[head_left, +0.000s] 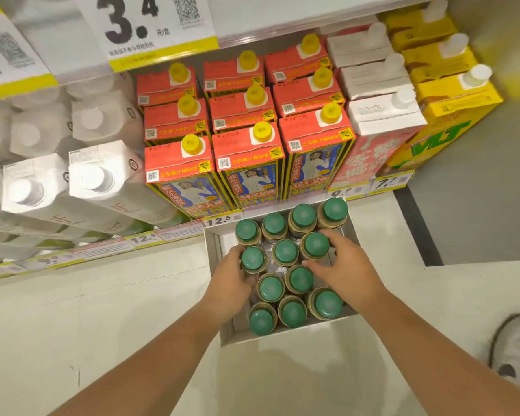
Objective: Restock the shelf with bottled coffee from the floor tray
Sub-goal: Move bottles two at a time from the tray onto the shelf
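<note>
Left fingers (pixel 237 259) curled around green-capped bottle (pixel 253 259), right fingers (pixel 327 235) wrapping neighbouring bottle (pixel 315 245), in tray (pixel 213 253).

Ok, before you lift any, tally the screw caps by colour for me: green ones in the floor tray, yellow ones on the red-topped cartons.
Green-capped coffee bottles in the white cardboard floor tray: 12
Yellow-capped red-topped cartons on the shelf: 9
Total: 21
</note>
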The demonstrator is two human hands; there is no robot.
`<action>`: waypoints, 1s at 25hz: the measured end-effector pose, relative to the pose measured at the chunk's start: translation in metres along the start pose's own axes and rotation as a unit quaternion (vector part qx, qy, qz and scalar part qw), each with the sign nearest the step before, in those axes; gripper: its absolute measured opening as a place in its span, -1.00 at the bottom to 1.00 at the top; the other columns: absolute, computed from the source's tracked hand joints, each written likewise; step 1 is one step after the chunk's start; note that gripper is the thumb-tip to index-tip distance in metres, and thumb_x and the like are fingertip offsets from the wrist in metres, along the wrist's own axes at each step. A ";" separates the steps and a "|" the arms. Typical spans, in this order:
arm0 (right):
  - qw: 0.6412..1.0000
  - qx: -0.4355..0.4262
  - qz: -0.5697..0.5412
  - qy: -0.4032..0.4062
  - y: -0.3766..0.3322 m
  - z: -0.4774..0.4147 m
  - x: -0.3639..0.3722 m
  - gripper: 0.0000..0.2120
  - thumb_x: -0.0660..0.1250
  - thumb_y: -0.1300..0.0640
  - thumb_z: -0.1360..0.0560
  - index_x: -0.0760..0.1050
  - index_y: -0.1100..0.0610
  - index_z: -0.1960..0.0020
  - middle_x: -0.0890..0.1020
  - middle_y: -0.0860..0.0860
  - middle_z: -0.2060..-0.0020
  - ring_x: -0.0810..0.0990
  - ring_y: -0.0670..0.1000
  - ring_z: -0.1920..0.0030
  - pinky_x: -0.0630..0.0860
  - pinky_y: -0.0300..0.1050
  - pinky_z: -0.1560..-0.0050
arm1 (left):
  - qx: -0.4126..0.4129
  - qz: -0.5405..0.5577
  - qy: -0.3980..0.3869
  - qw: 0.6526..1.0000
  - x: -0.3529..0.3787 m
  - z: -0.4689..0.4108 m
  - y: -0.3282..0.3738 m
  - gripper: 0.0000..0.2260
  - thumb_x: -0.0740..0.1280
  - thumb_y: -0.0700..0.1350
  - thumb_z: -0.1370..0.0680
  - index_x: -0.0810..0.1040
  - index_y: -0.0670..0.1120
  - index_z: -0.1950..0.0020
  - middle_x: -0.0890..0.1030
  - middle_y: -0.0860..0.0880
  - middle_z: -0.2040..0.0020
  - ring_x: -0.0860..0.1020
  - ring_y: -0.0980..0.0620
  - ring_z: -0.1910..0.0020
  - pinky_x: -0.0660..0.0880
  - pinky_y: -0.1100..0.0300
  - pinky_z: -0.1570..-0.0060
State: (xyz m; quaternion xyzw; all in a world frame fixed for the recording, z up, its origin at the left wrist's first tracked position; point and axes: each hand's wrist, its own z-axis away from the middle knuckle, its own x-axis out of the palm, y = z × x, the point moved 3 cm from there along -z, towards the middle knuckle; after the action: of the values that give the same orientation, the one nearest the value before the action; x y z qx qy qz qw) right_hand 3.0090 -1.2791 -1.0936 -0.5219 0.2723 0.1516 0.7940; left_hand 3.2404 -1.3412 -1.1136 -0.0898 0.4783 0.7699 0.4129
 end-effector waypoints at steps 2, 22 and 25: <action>1.000 -0.006 -0.011 0.018 -0.001 0.001 -0.001 -0.58 0.57 0.00 -0.30 0.50 -0.17 -0.09 0.63 -0.33 0.10 0.56 -0.30 0.03 0.41 -0.46 0.02 | 0.010 0.017 -0.007 1.000 0.004 0.002 -0.004 -0.55 0.43 -0.22 -0.52 0.39 -0.02 -0.35 0.58 0.04 -0.20 0.54 0.03 -0.20 0.48 0.01 -0.27; 0.973 -0.075 -0.103 0.192 -0.212 0.096 -0.207 -0.66 0.55 0.07 -0.26 0.59 -0.24 0.06 0.70 -0.26 0.15 0.66 -0.20 0.12 0.52 -0.40 0.16 | 0.271 0.063 0.071 0.958 -0.162 0.113 0.159 -0.68 0.45 0.22 -0.40 0.47 0.27 -0.10 0.63 0.27 -0.04 0.61 0.24 -0.04 0.55 0.26 -0.02; 0.964 -0.105 -0.088 0.228 -0.291 0.122 -0.273 -0.71 0.55 0.24 -0.29 0.61 -0.06 0.10 0.72 -0.14 0.21 0.68 -0.07 0.16 0.55 -0.26 0.07 | 0.345 0.073 0.110 0.929 -0.232 0.168 0.239 -0.68 0.42 0.20 -0.37 0.47 0.33 -0.08 0.62 0.33 -0.02 0.61 0.32 0.04 0.49 0.48 0.17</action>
State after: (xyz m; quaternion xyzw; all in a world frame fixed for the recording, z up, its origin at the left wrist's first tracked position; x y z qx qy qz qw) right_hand 2.9752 -1.2753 -0.6781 -0.6451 0.3821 -0.0143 0.6616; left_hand 3.2606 -1.3808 -0.7431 0.0089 0.7620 0.5707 0.3058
